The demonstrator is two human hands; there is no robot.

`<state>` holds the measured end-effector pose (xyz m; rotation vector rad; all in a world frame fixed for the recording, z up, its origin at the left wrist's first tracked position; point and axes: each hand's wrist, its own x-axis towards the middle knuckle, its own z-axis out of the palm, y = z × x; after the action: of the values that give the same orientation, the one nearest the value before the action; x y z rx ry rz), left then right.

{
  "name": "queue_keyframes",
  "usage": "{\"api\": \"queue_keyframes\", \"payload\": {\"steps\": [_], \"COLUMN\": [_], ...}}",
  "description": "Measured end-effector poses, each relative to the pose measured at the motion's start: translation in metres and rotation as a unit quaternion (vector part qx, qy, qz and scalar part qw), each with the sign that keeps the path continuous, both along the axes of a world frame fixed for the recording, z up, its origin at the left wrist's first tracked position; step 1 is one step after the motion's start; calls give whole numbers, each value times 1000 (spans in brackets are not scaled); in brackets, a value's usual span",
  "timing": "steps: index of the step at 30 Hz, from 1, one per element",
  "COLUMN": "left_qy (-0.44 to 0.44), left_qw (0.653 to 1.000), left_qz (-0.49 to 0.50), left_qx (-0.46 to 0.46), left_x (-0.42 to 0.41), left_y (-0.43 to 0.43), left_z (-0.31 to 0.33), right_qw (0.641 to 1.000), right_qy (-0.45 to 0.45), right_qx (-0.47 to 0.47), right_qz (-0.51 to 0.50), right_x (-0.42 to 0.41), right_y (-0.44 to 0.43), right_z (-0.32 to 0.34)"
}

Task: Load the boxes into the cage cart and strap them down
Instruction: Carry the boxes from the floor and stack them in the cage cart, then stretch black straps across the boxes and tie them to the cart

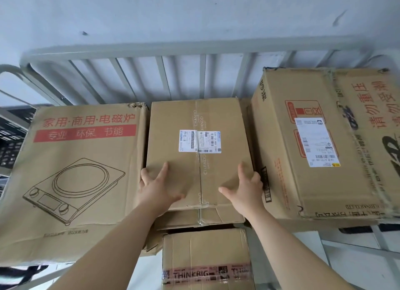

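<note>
Mid carton, the CHANDO box (194, 121), w/ "CHANDO" on its clear tape & white barcode labels on top, sat in the cage cart (160, 51) btwn two bigger cartons, atop another carton. L hand (158, 186) & R hand (246, 188) gripped its near corners, outer fingers curled over the side edges, thumbs on top. Cooker box (75, 160) at left read "家用·商用·电磁炉". Right box (292, 138) bore red print + a label. Below, THINKBIG box (205, 257), named on its tape.
</note>
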<state>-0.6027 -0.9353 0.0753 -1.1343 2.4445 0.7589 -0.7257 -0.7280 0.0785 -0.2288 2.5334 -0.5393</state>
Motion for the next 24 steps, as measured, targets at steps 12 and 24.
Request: {"api": "queue_keyframes", "payload": {"steps": [12, 24], "left_qy": [12, 78], "left_qw": [989, 965], "left_qz": [-103, -136], "left_qx": [-110, -210], "left_x": [13, 87], "left_y": [13, 34], "left_z": [57, 181], "right_qw": [995, 954], "right_qy": [60, 218], "right_qx": [2, -27], "right_qz": [76, 206], "right_x": [25, 77], "right_y": [12, 14], "right_z": [46, 170]}}
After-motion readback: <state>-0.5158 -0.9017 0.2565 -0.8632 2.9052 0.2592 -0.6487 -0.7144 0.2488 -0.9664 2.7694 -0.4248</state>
